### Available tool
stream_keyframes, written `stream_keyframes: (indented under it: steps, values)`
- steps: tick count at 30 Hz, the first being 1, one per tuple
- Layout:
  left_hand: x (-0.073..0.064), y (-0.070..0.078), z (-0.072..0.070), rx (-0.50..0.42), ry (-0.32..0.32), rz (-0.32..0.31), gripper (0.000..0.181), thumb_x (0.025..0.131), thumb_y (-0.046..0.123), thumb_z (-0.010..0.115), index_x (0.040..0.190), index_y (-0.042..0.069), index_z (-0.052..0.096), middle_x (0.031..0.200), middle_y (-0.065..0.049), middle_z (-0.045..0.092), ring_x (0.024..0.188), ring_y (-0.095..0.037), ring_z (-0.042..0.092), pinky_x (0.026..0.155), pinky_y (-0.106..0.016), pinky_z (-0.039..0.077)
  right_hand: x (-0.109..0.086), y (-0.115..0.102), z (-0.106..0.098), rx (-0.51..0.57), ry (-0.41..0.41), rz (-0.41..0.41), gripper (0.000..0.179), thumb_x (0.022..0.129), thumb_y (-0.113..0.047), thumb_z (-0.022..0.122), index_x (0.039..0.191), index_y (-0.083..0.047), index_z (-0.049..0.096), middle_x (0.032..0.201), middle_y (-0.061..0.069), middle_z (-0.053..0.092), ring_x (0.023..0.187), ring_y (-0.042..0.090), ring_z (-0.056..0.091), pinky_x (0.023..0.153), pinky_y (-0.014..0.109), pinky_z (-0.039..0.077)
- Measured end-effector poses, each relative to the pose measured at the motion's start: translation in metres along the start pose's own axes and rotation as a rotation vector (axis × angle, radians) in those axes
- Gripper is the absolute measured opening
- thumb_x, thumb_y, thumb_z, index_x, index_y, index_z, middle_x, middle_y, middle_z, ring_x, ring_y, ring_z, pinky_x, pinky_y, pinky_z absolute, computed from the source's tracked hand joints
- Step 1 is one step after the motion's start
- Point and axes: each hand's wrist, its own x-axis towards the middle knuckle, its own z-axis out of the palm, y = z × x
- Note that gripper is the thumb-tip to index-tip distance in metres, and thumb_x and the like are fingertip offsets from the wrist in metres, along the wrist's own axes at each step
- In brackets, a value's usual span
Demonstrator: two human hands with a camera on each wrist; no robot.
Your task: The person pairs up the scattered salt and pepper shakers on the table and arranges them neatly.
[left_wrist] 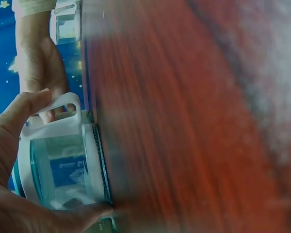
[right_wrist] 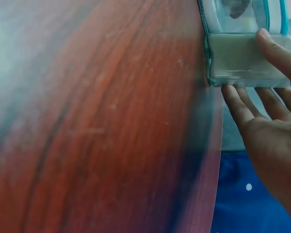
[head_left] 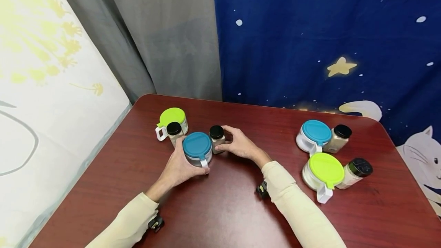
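My left hand [head_left: 182, 167] grips a clear jar with a blue lid and white handle [head_left: 197, 146], its thumb by the handle. In the left wrist view, the jar's clear wall [left_wrist: 63, 167] shows between thumb and fingers. Right beside this jar stands a square spice jar with a black lid [head_left: 217, 137], pale contents inside. My right hand [head_left: 238, 142] holds that spice jar from the right, thumb [right_wrist: 276, 51] on its near side and fingers at the right. Behind my left fingers are another black-lidded spice jar [head_left: 174, 130] and a green-lidded jar [head_left: 172, 117] with a white handle.
On the table's right side stand a second blue-lidded jar [head_left: 315, 135], a second green-lidded jar [head_left: 325, 171], a black-lidded spice jar [head_left: 337, 139] and a tilted-looking shaker [head_left: 355, 173]. Curtains [head_left: 275, 41] hang behind the table's back edge.
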Motion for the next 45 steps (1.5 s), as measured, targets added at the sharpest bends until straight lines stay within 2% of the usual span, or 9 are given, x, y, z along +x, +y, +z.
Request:
stream_keyframes:
  steps: [4,9,19,30,35,41,45]
  values:
    - [0.001,0.0,-0.002,-0.006,-0.014,-0.024,0.118,0.058,0.035,0.1,0.15,0.013,0.029,0.137,-0.012,0.053,0.12,-0.03,0.055,0.099,-0.052,0.047,-0.001,0.002,-0.001,-0.028,0.014,-0.034,0.059,0.081,0.0,0.085,0.135,-0.001,0.06,0.12,0.009,0.068,0.107,0.019,0.065,0.095,0.036,0.051]
    - [0.003,0.0,-0.004,-0.018,-0.033,-0.018,0.121,0.057,0.036,0.101,0.152,0.016,0.03,0.139,-0.01,0.053,0.123,-0.03,0.054,0.1,-0.054,0.045,-0.005,0.001,-0.003,-0.04,0.032,-0.037,0.059,0.081,-0.005,0.087,0.134,-0.003,0.062,0.119,0.005,0.069,0.105,0.017,0.067,0.094,0.036,0.052]
    - [0.005,0.004,-0.004,-0.016,-0.043,0.06,0.115,0.057,0.035,0.101,0.148,0.014,0.035,0.137,-0.008,0.054,0.12,-0.028,0.056,0.097,-0.052,0.048,-0.015,-0.003,-0.006,-0.063,0.083,-0.034,0.06,0.08,-0.006,0.088,0.134,-0.004,0.063,0.121,0.005,0.069,0.107,0.019,0.068,0.094,0.037,0.052]
    - [0.008,0.007,-0.008,-0.07,-0.076,0.134,0.115,0.058,0.035,0.101,0.149,0.013,0.035,0.139,-0.006,0.051,0.121,-0.026,0.054,0.097,-0.051,0.048,-0.024,-0.012,-0.006,-0.031,0.128,-0.018,0.061,0.08,-0.001,0.086,0.135,0.002,0.061,0.125,0.015,0.066,0.106,0.027,0.068,0.092,0.038,0.054]
    - [0.012,0.011,-0.009,-0.08,-0.089,0.149,0.113,0.059,0.036,0.1,0.149,0.014,0.035,0.138,-0.004,0.051,0.121,-0.024,0.053,0.098,-0.051,0.048,-0.027,-0.013,-0.006,-0.043,0.163,-0.033,0.062,0.081,0.0,0.085,0.137,0.002,0.058,0.127,0.016,0.065,0.108,0.025,0.067,0.093,0.04,0.053]
    - [0.018,0.017,-0.008,-0.064,-0.099,0.163,0.114,0.059,0.033,0.101,0.15,0.014,0.035,0.139,-0.004,0.052,0.122,-0.024,0.053,0.1,-0.051,0.047,-0.031,-0.01,-0.009,-0.04,0.189,-0.053,0.066,0.081,0.007,0.082,0.14,0.008,0.053,0.13,0.023,0.062,0.11,0.032,0.065,0.093,0.049,0.052]
    - [0.022,0.018,-0.007,-0.066,-0.104,0.172,0.114,0.059,0.03,0.101,0.15,0.014,0.034,0.14,-0.004,0.049,0.124,-0.024,0.052,0.102,-0.051,0.045,-0.034,-0.009,-0.011,-0.045,0.205,-0.046,0.067,0.082,0.006,0.082,0.142,0.007,0.052,0.132,0.023,0.062,0.11,0.032,0.065,0.092,0.048,0.053]
